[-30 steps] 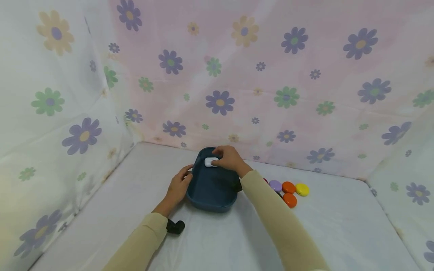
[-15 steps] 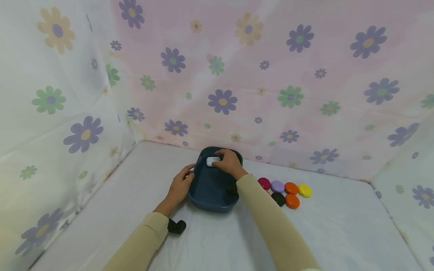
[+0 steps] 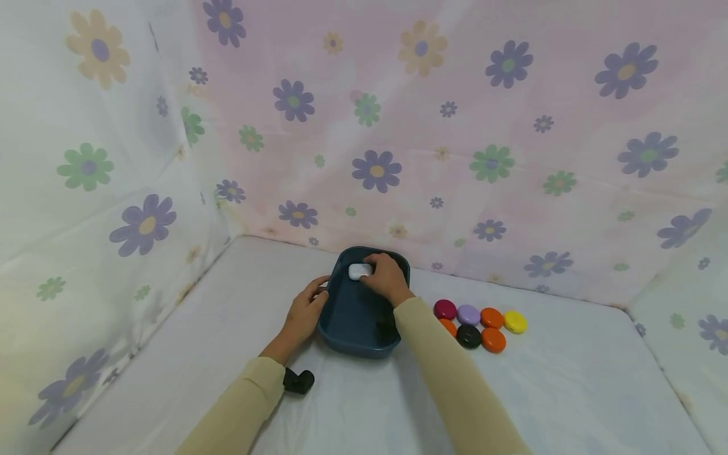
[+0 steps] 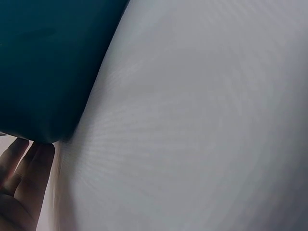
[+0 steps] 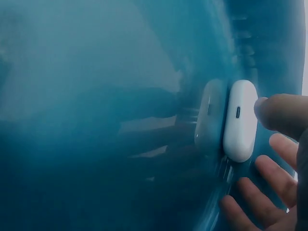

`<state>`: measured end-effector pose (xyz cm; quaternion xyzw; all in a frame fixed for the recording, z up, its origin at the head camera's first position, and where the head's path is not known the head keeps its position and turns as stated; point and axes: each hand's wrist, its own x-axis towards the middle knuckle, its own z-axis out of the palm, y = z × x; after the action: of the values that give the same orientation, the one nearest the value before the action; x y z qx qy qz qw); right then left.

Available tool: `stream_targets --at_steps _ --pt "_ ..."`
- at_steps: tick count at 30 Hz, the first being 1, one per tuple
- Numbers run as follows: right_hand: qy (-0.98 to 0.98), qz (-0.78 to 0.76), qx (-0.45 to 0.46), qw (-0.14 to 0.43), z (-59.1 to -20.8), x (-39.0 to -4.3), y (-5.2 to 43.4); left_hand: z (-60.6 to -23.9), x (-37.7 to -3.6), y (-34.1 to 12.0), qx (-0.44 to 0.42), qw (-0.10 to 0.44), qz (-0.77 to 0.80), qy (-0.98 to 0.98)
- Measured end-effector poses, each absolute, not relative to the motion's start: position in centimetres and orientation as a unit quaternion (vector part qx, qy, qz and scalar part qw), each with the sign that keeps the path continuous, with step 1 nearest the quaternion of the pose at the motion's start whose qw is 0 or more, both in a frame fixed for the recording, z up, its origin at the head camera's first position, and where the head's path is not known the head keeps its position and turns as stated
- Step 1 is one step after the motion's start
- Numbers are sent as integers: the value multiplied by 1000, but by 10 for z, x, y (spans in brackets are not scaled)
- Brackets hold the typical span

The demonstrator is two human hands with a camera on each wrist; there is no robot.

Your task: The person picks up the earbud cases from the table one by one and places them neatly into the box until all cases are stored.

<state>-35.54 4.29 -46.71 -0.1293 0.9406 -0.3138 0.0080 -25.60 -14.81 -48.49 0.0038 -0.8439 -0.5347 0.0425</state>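
Observation:
A white earbud case [image 3: 358, 272] with rounded ends lies near the far end inside the dark blue tray [image 3: 352, 349]. My right hand [image 3: 387, 278] reaches over the tray's right side, its fingertips at the case's right end. In the right wrist view, the thumb is at the face of the case [image 5: 240, 122], which has a small port, while the other fingers are spread beside it, not wrapped round it. Outside the tray, my left hand [image 3: 303, 313] rests against the left wall. Its fairly straight fingers touch the tray's side [image 4: 53, 67] in the left wrist view.
Right of the tray lie several round glossy discs, among them a black one [image 3: 469, 336], a yellow one [image 3: 515, 322] and a purple one [image 3: 469, 315]. A flowered curtain [image 3: 370, 126] stands behind the white tabletop [image 3: 569, 379].
My right hand has lowered slightly into the tray at the case, and its forearm has shifted left, showing more discs. The case stays in the tray; my left hand keeps its place.

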Motion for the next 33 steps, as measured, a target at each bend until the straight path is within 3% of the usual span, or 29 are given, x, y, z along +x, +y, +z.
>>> stream_targets --at_steps 33 --pt "960 -251 -123 19 -468 -355 43 -486 -255 -148 1 40 -533 -845"
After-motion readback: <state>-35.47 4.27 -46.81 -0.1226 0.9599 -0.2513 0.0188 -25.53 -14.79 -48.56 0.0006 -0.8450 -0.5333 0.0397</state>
